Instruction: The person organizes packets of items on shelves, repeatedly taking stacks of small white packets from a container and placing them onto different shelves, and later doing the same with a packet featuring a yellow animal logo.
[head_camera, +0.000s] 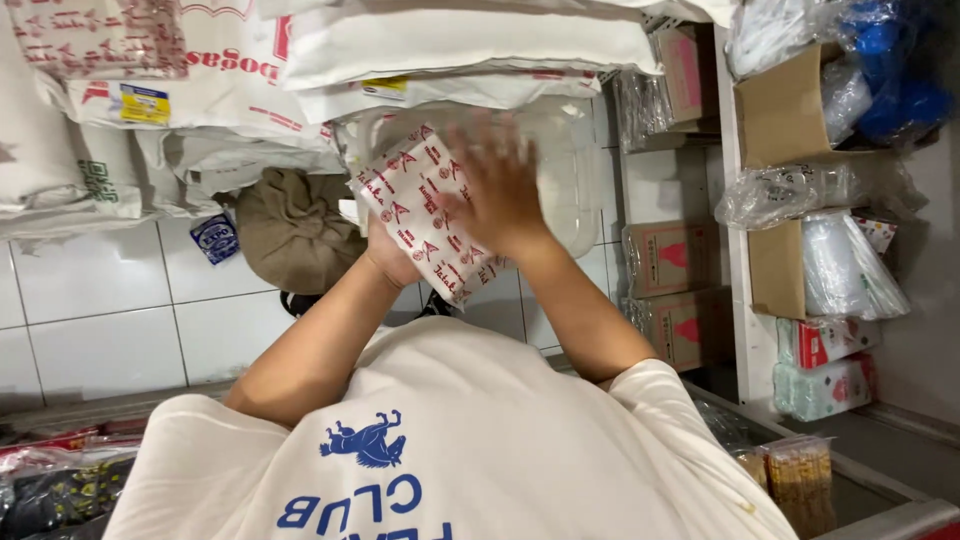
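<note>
Nearest, below the white shirt, snack packs (800, 480) lie at the lower right. Further out, the left hand (392, 262) grips a printed bag (425, 215) from beneath, while the right hand (497, 185), fingers spread wide and blurred, presses flat on it. Behind is a clear tub (570, 170), then stacked sacks (200, 90). A firm lower grip and even smoothing strokes should keep the bag flat.

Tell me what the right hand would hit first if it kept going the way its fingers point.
Probably the clear plastic container just beyond the right hand, which lies on the red-printed white bag; depth is unclear, and the white sacks lie further up.
</note>
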